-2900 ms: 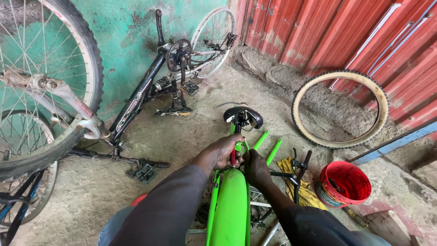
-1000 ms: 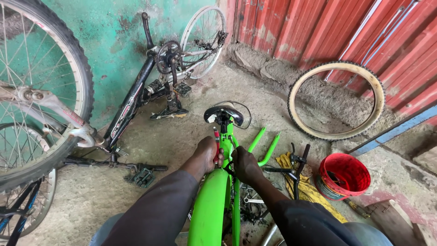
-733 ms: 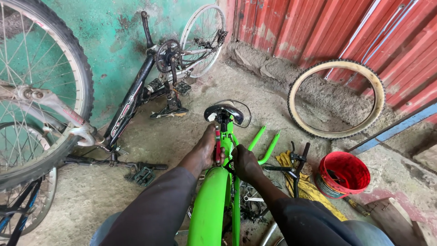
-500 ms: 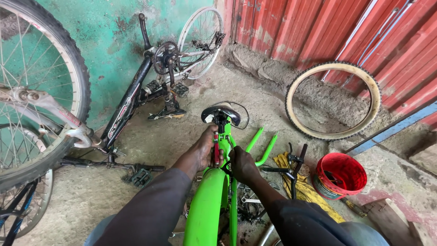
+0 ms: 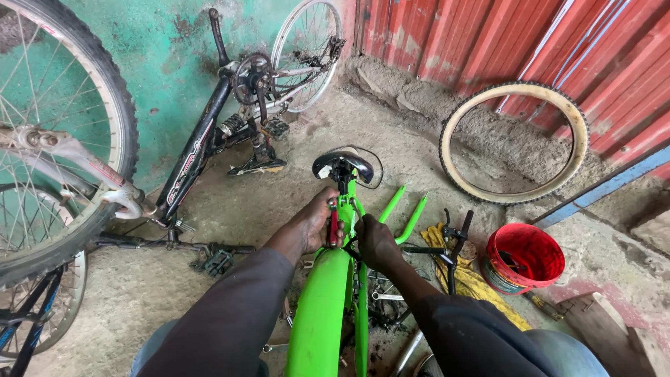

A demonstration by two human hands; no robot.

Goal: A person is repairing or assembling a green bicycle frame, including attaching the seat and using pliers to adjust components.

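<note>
Two hands, left hand (image 5: 314, 223), right hand (image 5: 375, 241), gripping green frame (image 5: 322, 307)

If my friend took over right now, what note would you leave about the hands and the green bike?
Left hand: closed around a red-handled tool against the bright green bicycle frame.
Right hand: gripping the frame's other side, just below the black saddle.
The frame is upside down, saddle on the concrete floor.
Nearby: red plastic bucket, loose tan-walled tyre.
How far the work has come cannot be told.
</note>
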